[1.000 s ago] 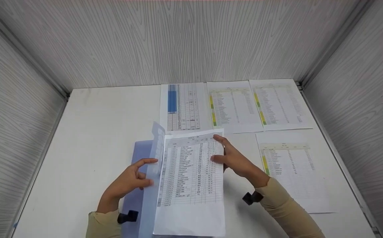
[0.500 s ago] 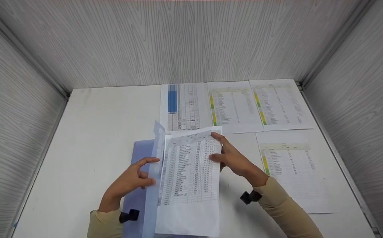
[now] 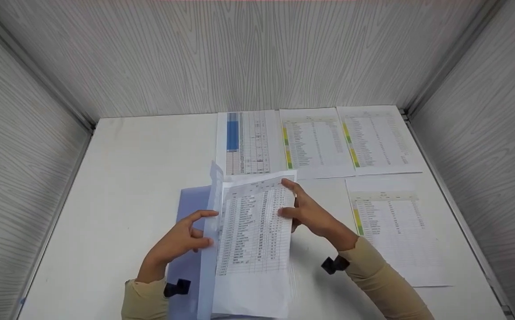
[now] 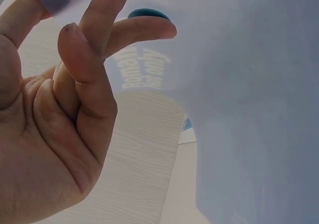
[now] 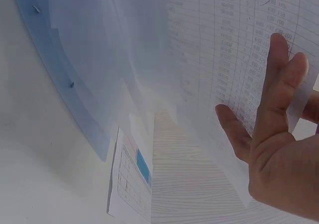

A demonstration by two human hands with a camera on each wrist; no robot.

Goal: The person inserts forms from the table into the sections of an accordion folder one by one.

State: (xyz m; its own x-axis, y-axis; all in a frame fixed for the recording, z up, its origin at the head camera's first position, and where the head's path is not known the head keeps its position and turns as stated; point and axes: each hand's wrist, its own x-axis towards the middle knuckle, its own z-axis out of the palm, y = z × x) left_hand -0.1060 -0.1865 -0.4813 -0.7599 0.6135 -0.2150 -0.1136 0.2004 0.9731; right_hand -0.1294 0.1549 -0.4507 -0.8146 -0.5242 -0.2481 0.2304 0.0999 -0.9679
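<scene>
A translucent blue plastic folder [image 3: 191,200] stands partly opened near the front of the table. My left hand [image 3: 175,244] pinches its raised cover along the edge. In the left wrist view a teal snap button [image 4: 148,13] and white lettering show on the plastic by a finger [image 4: 149,29]. My right hand [image 3: 313,218] grips the right edge of a printed table sheet [image 3: 248,235], thumb in front and other fingers [image 5: 234,129] behind. The sheet leans upright against the folder's cover, other white paper showing behind its top edge. How many sheets are held is unclear.
Printed pages lie flat beyond and to the right: a blue-columned sheet [image 3: 251,142], two yellow-green edged sheets, the left one [image 3: 317,142] and the right one [image 3: 377,140], and a nearer page [image 3: 395,244]. Grey wood-grain panels [image 3: 248,58] enclose the white table [image 3: 106,200].
The folder's cover and my left hand have shifted slightly right. My right hand has moved a little left with the sheet, which now stands more edge-on. Both hands keep their hold.
</scene>
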